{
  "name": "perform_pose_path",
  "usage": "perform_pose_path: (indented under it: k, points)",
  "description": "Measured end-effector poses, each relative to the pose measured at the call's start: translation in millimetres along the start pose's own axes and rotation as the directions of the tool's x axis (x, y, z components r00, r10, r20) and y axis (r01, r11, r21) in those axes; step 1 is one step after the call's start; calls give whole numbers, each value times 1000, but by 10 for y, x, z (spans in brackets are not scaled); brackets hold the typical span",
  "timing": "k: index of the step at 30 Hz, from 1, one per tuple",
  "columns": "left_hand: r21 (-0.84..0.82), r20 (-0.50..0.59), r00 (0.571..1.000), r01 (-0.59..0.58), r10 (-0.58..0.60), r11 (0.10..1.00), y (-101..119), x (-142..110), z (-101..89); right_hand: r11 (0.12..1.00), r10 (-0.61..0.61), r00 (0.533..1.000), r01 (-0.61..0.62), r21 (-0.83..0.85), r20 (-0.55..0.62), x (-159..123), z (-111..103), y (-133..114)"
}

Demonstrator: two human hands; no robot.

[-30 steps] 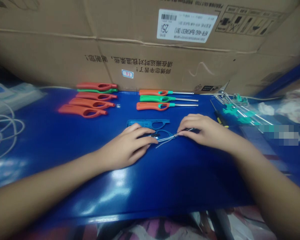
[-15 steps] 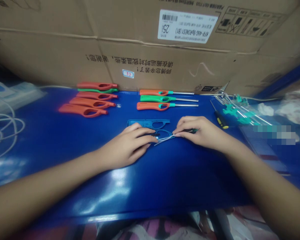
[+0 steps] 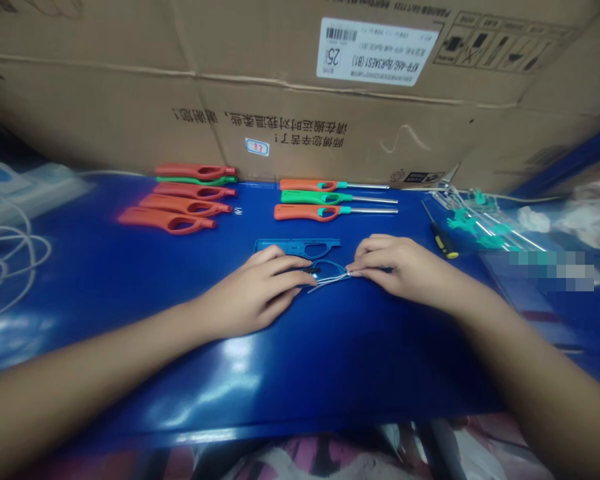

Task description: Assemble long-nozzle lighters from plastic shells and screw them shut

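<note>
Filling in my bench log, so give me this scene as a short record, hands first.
Left hand: over a mostly hidden blue part
Right hand: fingertips at the right end of thin pale strands; exact grip unclear
Beyond hands: blue half-shell
Farther back: three lighters, orange, green, orange
Right side: black-and-yellow screwdriver

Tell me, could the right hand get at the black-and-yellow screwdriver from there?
Probably yes: the screwdriver lies near the right hand on the blue table, with nothing visible between them, though that hand is pinching pale wires.

Left hand (image 3: 255, 291) arched, right fingers (image 3: 374, 257) apparently pinched.
</note>
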State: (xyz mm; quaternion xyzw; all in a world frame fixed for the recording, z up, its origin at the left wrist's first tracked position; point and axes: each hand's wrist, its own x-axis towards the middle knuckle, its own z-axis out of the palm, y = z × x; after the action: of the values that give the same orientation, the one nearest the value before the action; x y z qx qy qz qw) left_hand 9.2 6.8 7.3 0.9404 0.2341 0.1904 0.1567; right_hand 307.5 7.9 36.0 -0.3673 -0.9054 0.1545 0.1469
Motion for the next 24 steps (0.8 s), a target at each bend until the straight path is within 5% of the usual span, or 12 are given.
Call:
perform_pose_path:
  k: [13,19,24]
  points:
    - [14,12,1000,-23,23,1000,-5,1,-12,890,355,933,-359,281,67,87,106,-89]
    - [7,2,1000,-21,21,1000,4,9,-12,940,276,961,-271,207,4,57,68,-140]
    - [9,-1,1000,-23,23,1000,0,14,-6,968,57,998,-60,243,16,37,107,-242]
